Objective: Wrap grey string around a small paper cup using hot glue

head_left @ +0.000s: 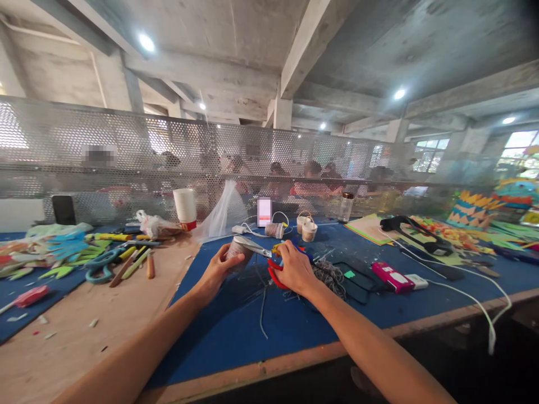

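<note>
My left hand (219, 272) is closed around a cup wrapped in grey cord (239, 253), above the blue mat (219, 325). In my right hand (295, 268) is a pair of scissors with red handles (275, 276); their blades point left and lie against or just over the cup's top. A loose grey cord (261, 314) hangs down between my hands onto the mat. Just right of my right hand lies a tangled heap of grey cord (330, 278). Behind my hands are a cord-wrapped cup on its side (274, 230) and small basket-like cups (309, 231).
Blue-handled scissors (99, 266), tools and felt pieces lie left. A paper cup stack (185, 206), phone (264, 212) and glass bottle (346, 207) stand at the back. A pink box (392, 277), black headset (416, 235) and white cable (467, 292) are right.
</note>
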Available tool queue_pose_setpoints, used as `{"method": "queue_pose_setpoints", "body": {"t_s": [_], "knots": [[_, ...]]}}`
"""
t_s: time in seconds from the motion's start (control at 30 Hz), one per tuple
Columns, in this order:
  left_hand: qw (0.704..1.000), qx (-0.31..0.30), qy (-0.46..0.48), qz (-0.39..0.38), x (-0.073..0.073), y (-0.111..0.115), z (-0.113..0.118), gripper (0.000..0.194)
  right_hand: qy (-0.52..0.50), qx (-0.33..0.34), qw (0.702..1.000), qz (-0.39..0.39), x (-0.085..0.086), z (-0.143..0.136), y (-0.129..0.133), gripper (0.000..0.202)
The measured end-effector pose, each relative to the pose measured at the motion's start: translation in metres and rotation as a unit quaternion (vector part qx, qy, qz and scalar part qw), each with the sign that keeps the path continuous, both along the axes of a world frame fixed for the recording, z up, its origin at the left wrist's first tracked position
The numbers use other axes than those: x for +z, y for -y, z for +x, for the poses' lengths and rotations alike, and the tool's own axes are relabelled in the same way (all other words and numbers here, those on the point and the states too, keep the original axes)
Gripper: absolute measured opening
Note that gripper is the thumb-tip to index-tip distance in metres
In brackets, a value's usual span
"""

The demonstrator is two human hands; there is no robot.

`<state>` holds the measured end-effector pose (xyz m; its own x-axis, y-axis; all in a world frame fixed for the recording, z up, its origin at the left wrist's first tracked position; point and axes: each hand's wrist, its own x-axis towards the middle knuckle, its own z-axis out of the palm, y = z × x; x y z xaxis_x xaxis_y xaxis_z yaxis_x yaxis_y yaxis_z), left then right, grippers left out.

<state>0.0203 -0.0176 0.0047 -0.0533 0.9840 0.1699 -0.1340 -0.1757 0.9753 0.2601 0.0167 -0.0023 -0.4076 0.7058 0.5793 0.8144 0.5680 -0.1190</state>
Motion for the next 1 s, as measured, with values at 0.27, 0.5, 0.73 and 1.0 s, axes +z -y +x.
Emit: {"method": "queue_pose_setpoints", "body": {"t_s": [0.27,0.5,0.73,1.0], "knots": [[0.998,0.055,-0.039,-0.002,-0.002,-0.003,0.001,0.073,0.023,-0.013,0.999,0.024,0.002,0.001,0.003,0.033],[0.993,0.086,-0.072,0.036,-0.014,-0.016,-0.007,0.079,0.018,-0.010,1.000,0.009,0.002,-0.001,0.005,0.037],[0.991,0.095,-0.088,0.044,-0.017,-0.018,-0.009,0.080,0.028,-0.015,1.000,0.000,0.004,-0.001,0.008,0.035],[0.988,0.095,-0.113,0.045,-0.014,-0.018,-0.009,0.073,0.037,-0.021,0.999,-0.008,0.004,-0.001,0.008,0.033]]}}
